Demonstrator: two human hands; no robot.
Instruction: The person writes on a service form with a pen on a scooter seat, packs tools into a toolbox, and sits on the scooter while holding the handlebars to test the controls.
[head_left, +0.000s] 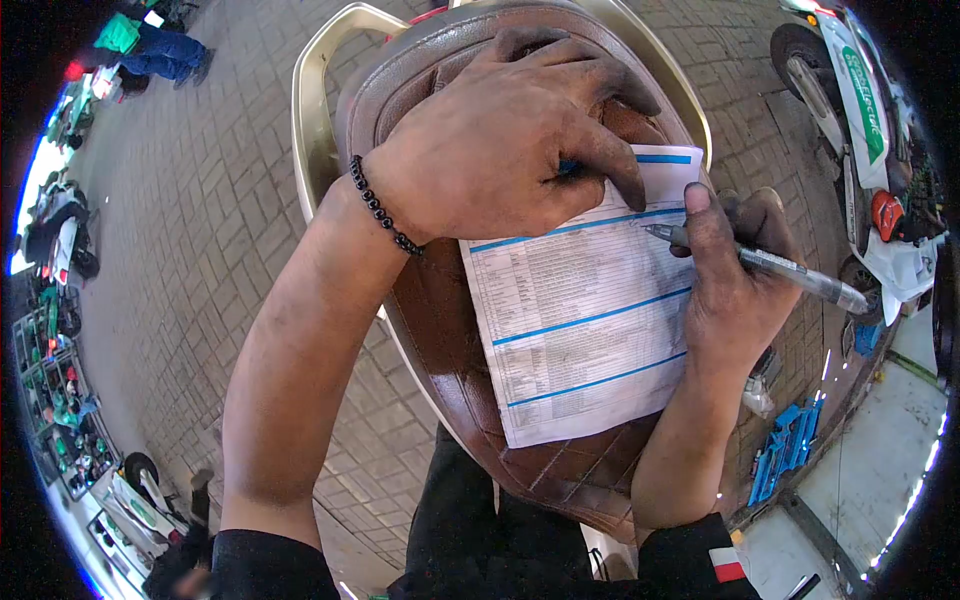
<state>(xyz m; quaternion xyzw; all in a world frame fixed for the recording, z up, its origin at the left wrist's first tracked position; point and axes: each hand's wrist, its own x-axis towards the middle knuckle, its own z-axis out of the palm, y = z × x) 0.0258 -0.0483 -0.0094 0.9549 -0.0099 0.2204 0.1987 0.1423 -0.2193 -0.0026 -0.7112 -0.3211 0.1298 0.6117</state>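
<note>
A printed paper form (590, 330) with blue bands and rows of small text lies on a brown quilted motorcycle seat (450, 340). My left hand (520, 140), with a black bead bracelet (378, 205) at its wrist, rests across the top of the sheet and the seat. Its fingers are spread, and the thumb side presses on the paper. In my right hand (735, 270) is a grey pen (800, 272), pinched by thumb and fingers. The pen's tip is over the form's upper right part; whether it touches the paper I cannot tell.
A light-coloured grab rail (305, 110) runs round the seat. On the right stand a white and green motorbike (855, 110) and a blue rack-like object (785, 450) on the ground. Several motorbikes (70, 245) and a person in blue trousers (165, 52) are on the left of the brick paving (190, 330).
</note>
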